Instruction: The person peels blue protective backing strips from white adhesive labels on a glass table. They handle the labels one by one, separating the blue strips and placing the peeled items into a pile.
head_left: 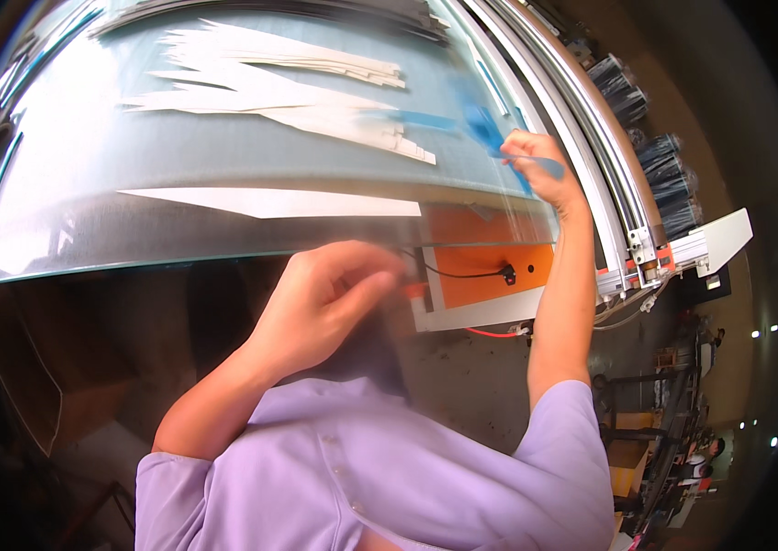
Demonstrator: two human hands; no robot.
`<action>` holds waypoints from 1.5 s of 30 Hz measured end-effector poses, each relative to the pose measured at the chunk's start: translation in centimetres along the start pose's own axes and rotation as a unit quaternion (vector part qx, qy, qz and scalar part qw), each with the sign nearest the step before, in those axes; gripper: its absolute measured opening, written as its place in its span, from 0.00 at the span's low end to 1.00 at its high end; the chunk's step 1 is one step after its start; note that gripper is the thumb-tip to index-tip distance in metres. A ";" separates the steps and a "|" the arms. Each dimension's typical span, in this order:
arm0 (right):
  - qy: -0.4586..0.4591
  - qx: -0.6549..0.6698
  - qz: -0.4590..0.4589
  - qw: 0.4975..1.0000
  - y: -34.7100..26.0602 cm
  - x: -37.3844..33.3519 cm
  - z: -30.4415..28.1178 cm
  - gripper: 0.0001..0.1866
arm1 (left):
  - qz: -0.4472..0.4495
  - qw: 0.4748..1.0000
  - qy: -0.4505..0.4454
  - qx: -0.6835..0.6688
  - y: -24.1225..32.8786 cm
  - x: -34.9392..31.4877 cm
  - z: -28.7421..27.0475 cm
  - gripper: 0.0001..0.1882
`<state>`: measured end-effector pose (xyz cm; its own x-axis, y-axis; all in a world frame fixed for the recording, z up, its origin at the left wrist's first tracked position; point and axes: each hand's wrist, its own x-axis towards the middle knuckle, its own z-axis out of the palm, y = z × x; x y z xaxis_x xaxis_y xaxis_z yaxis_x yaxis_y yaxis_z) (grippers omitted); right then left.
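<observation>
My right hand (536,165) is closed on a blue tool (482,121) above the right end of a glass-topped table (67,207). Motion smears the tool, so its exact kind does not show. At the table's front edge, my left hand (338,289) is loosely curled, its fingertips blurred. A single long white strip (279,202) lies along the near side of the glass, just beyond the left hand. Farther back, white strips (269,87) are fanned out in two overlapping bundles. A blurred blue streak (416,119) crosses the right end of the nearer bundle.
Dark strips (288,11) lie at the far edge. A metal rail (582,119) runs down the table's right side to a white bracket (719,243). Below the glass is an orange panel (481,275) with a black cable. Dark plastic-wrapped rolls (669,184) stand beyond the rail.
</observation>
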<state>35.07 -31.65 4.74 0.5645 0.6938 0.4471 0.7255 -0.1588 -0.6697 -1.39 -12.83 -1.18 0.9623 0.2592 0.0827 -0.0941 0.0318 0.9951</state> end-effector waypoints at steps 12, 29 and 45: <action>-0.073 0.300 0.083 0.947 -7.2 -1.2 8.7 0.21 | -0.016 0.997 -0.068 0.015 -1.0 3.3 1.4 0.19; -0.112 0.296 0.161 0.935 -11.9 -7.0 15.2 0.11 | 0.116 0.928 0.143 -0.324 -1.5 5.0 0.2 0.18; -0.120 0.314 0.181 0.924 -14.6 -7.9 16.9 0.17 | 0.039 0.935 0.254 -0.244 -2.0 4.1 -0.9 0.10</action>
<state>13.30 -22.93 0.95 0.5681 0.8223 0.0320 0.0910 -0.0241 -0.9956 2.54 -10.99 -2.91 0.7134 0.7007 -0.0058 -0.3845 0.3983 0.8328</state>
